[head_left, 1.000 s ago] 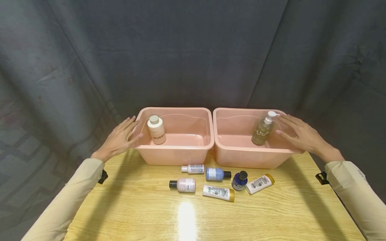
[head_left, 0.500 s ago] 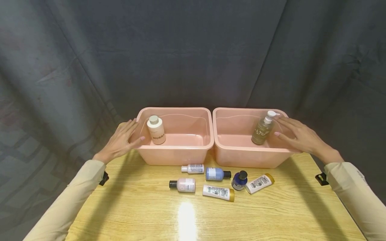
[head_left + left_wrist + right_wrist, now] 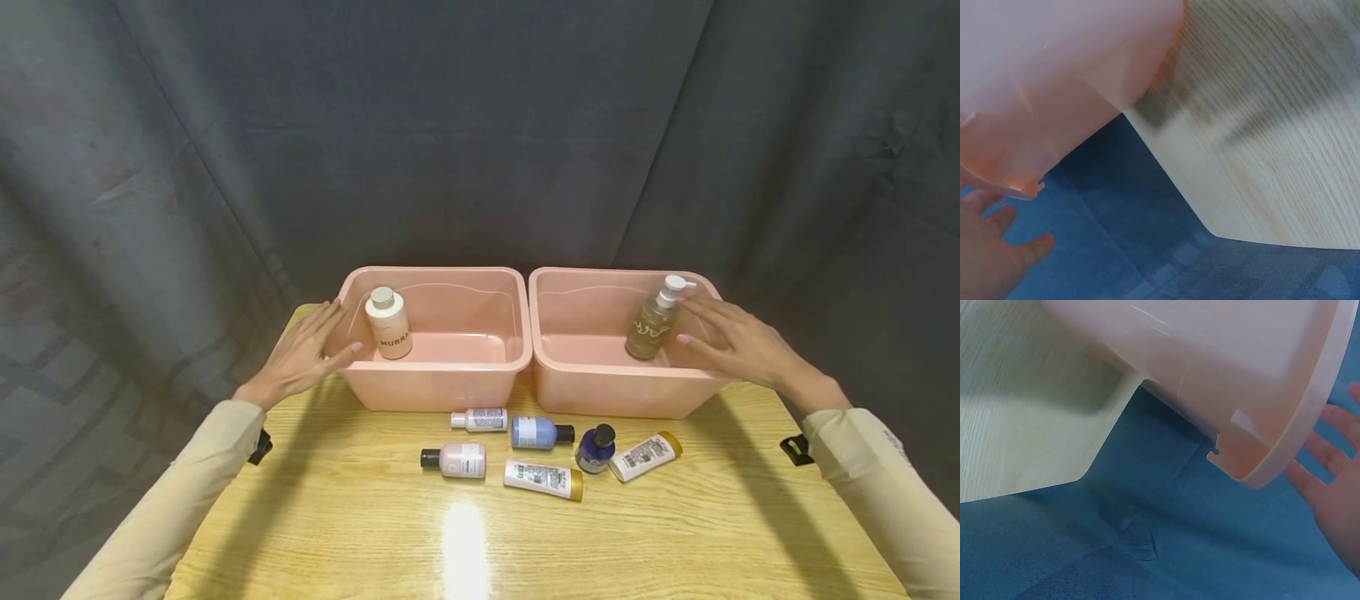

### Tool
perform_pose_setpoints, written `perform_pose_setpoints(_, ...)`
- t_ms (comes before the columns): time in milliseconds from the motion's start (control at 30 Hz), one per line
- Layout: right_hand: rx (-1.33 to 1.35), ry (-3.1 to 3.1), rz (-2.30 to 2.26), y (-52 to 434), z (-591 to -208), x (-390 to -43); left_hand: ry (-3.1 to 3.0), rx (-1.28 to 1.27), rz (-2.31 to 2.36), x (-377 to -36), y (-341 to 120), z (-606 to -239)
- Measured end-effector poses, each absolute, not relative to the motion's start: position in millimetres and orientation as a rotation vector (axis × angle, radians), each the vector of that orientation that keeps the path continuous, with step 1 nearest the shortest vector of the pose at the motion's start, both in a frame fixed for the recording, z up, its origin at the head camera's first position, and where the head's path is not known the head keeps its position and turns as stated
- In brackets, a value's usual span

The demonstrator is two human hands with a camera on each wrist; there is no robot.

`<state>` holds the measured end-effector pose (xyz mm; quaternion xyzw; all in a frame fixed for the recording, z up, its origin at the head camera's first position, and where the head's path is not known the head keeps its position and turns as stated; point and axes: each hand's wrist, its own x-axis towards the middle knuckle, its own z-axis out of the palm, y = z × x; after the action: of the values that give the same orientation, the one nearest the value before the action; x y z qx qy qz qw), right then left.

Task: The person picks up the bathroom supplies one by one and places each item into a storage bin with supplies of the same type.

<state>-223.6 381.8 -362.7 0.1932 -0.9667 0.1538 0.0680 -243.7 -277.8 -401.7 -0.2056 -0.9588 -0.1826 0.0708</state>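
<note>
From the head view, two pale pink plastic tubs stand side by side at the far edge of the light wooden surface (image 3: 337, 517), their inner walls touching; the left hand (image 3: 303, 354) lies with straight fingers against the outer end of the left pink tub (image 3: 442, 379), thumb at the rim, its grip loose and closed round nothing; the right hand (image 3: 738, 346) rests likewise, fingers spread flat over the outer rim of the right pink tub (image 3: 600, 392), holding nothing. Only this view shows the contents: a cream cylindrical bottle with a round cap (image 3: 388, 322) upright in the left tub's near-left corner, and a clear amber pump bottle (image 3: 657, 318) upright in the right tub, just beside the right fingertips; six small bottles (image 3: 536, 433) lie clustered in front of the tubs. The left wrist view shows the tub's outer wall (image 3: 1054, 81) from below, the surface's rounded corner and blue cloth beneath; the right wrist view shows the other tub's rim (image 3: 1310, 425) with fingers (image 3: 1329, 487) spread beside it.
</note>
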Motion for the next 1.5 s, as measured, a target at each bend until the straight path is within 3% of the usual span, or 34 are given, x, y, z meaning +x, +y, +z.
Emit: perform_pose_setpoints(1500,0.849,-2.803,0.639,344.6,-368.4,-212.1,-2.953,-0.603,-0.493,-239.8,-277.7,-400.1)
